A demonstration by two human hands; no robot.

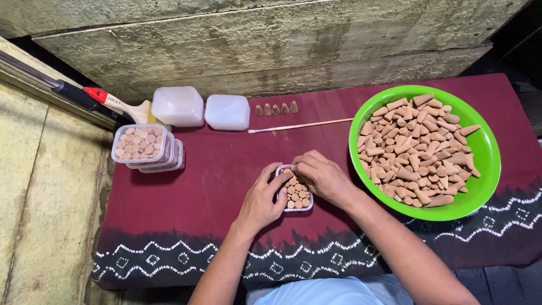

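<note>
Here, seen from the head camera, both hands work at a small clear box point(296, 195) of cones mid-cloth point(214, 169). The left hand point(262, 197) cups the box's left side, fingers curled against it. The right hand point(322, 176) is bent over its top edge, fingertips pinched; what they pinch is hidden. Just right sits a green bowl point(485, 152) heaped with cones; stacked filled boxes point(144, 146), two lids point(200, 108), a stick point(302, 125) and a brush point(121, 104) lie beyond.

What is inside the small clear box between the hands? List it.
The small clear box holds tan cones standing upright, round bases up, nearly filling it. The right hand covers its top edge, the left hand its left side.
</note>
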